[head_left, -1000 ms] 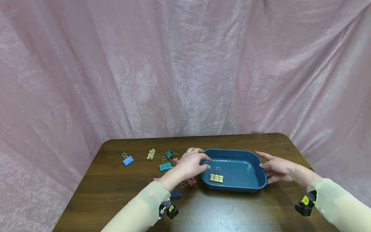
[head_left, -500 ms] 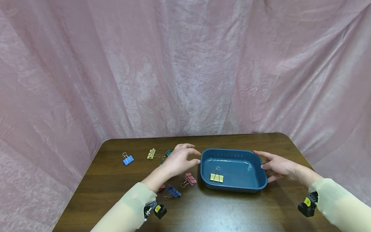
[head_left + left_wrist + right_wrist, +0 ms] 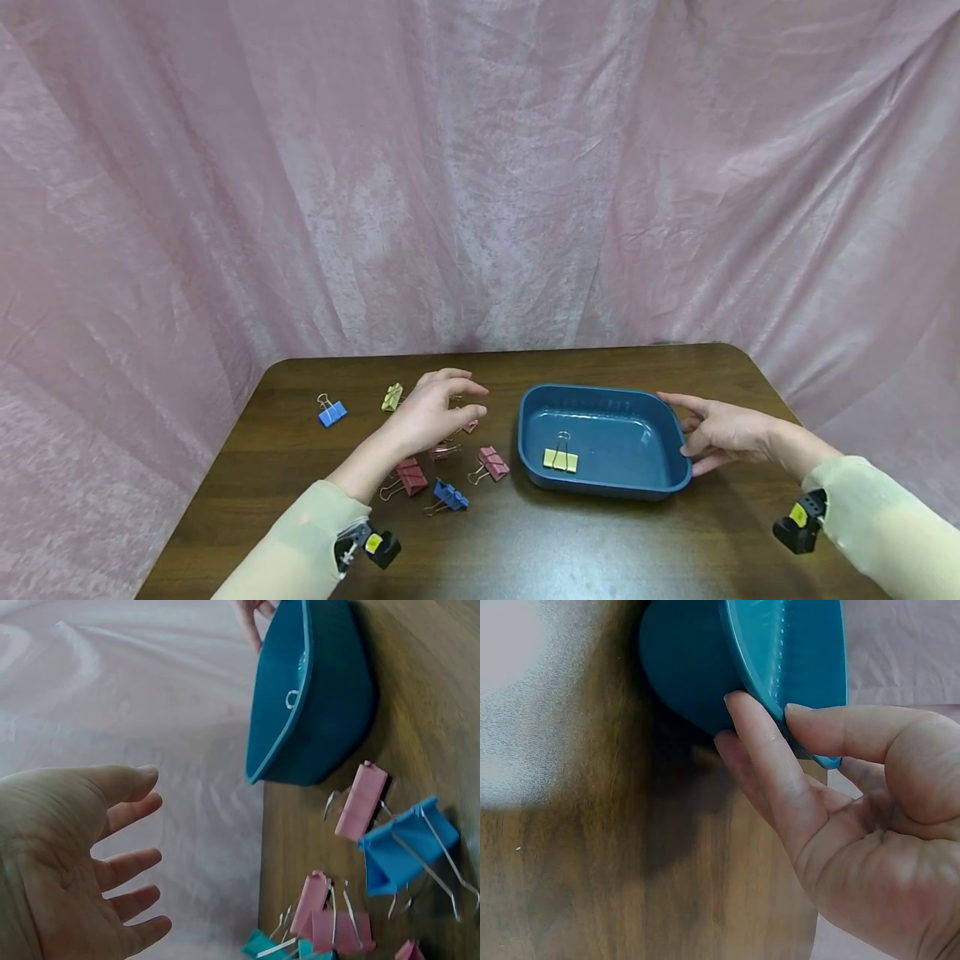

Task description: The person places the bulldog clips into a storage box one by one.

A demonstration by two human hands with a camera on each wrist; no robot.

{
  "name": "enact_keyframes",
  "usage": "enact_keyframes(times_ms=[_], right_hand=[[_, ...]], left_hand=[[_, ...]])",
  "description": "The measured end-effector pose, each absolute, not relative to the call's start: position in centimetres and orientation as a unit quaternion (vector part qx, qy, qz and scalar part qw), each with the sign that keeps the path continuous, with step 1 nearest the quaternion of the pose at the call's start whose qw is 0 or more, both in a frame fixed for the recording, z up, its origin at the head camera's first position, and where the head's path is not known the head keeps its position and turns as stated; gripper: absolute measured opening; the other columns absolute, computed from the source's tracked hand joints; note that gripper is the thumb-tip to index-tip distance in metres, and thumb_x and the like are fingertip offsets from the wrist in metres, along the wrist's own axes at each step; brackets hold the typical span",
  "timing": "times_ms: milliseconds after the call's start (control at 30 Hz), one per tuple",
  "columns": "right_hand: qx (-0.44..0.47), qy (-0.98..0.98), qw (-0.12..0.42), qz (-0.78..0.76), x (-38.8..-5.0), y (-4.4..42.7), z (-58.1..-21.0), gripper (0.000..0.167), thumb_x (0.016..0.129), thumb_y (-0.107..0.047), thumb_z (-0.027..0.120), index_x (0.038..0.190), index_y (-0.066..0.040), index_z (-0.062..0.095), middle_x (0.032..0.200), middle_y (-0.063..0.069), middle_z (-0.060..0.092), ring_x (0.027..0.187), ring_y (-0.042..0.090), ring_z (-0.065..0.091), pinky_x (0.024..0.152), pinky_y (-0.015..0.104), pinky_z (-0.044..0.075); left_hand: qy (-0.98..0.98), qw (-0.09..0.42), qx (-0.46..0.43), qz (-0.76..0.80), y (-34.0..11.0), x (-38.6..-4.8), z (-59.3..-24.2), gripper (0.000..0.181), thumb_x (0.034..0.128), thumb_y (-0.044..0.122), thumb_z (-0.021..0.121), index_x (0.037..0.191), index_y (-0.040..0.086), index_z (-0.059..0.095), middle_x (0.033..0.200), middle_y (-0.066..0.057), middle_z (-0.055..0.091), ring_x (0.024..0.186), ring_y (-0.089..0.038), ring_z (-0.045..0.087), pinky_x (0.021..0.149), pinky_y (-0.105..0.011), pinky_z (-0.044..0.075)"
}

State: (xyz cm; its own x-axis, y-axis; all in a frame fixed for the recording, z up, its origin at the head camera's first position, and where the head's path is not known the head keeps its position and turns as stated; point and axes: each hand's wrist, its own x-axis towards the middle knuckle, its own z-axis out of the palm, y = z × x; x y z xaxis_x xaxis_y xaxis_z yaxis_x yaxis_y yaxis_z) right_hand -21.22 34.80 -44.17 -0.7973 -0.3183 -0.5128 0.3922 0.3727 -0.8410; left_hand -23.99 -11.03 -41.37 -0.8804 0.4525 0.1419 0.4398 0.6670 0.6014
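My left hand (image 3: pixel 427 412) hovers above a group of binder clips, its fingers spread apart and holding nothing. Below and beside it lie a red binder clip (image 3: pixel 411 475), another red binder clip (image 3: pixel 492 463) and a dark blue binder clip (image 3: pixel 450 496); the hand and forearm hide some other clips. At the right end of the blue tray (image 3: pixel 615 450), my right hand (image 3: pixel 731 433) pinches the rim. In the right wrist view the thumb meets the tray's edge, with fingers (image 3: pixel 769 754) along the outer wall. One yellow binder clip (image 3: pixel 560 461) stands inside the tray.
A light blue binder clip (image 3: pixel 332 414) and a yellow binder clip (image 3: pixel 392 397) lie at the left and back of the wooden table (image 3: pixel 570 550). Behind the table's far edge hangs a pink curtain (image 3: pixel 480 183).
My left hand has moved left from over the tray's left rim to above the clips. The right hand's thumb has come down onto the tray's edge. The tray has stayed about where it was.
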Motion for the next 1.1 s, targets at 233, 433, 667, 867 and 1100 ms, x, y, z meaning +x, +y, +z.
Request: enact_keyframes(times_ms=[233, 433, 667, 867, 1100], right_hand=[[0.021, 0.768, 0.319, -0.555, -21.3, 34.6, -44.1, 0.104, 0.085, 0.014, 0.065, 0.165, -0.014, 0.006, 0.154, 0.042, 0.026, 0.111, 0.042, 0.065, 0.078, 0.052, 0.059], [0.025, 0.777, 0.323, -0.540, -21.5, 34.4, -43.7, 0.104, 0.084, 0.014, 0.066, 0.166, -0.016, 0.008, 0.154, 0.042, 0.026, 0.108, 0.041, 0.066, 0.077, 0.053, 0.059], [0.025, 0.779, 0.328, -0.533, -21.5, 34.2, -43.6, 0.106, 0.084, 0.015, 0.065, 0.166, -0.017, 0.007, 0.156, 0.043, 0.018, 0.112, 0.042, 0.064, 0.077, 0.053, 0.059], [0.028, 0.782, 0.335, -0.525, -21.7, 34.1, -43.5, 0.106, 0.083, 0.018, 0.064, 0.166, -0.015, 0.007, 0.155, 0.044, 0.022, 0.106, 0.041, 0.067, 0.076, 0.053, 0.059], [0.032, 0.786, 0.338, -0.516, -21.8, 34.0, -43.3, 0.105, 0.083, 0.018, 0.065, 0.165, -0.015, 0.008, 0.146, 0.043, 0.037, 0.100, 0.041, 0.068, 0.075, 0.053, 0.060]], left_hand=[[0.911, 0.003, 0.233, 0.339, -13.4, -23.6, -41.4, 0.029, 0.0943, 0.030, 0.074, 0.122, 0.020, 0.075, 0.145, -0.010, 0.056, 0.139, -0.038, 0.041, 0.111, -0.058, 0.032], [0.913, 0.014, 0.213, 0.347, -15.0, -23.5, -41.7, 0.030, 0.0958, 0.031, 0.073, 0.123, 0.020, 0.074, 0.146, -0.009, 0.055, 0.140, -0.038, 0.038, 0.110, -0.059, 0.034], [0.912, 0.038, 0.194, 0.358, -16.3, -23.4, -41.8, 0.031, 0.0967, 0.033, 0.072, 0.125, 0.022, 0.072, 0.148, -0.006, 0.052, 0.142, -0.039, 0.036, 0.109, -0.061, 0.035], [0.917, 0.042, 0.190, 0.349, -17.4, -23.4, -42.3, 0.031, 0.0965, 0.034, 0.072, 0.125, 0.023, 0.073, 0.147, -0.007, 0.053, 0.141, -0.039, 0.038, 0.109, -0.063, 0.034], [0.923, 0.040, 0.189, 0.331, -18.6, -23.1, -43.1, 0.035, 0.0955, 0.035, 0.072, 0.127, 0.020, 0.073, 0.140, -0.004, 0.061, 0.148, -0.040, 0.030, 0.114, -0.065, 0.026]])
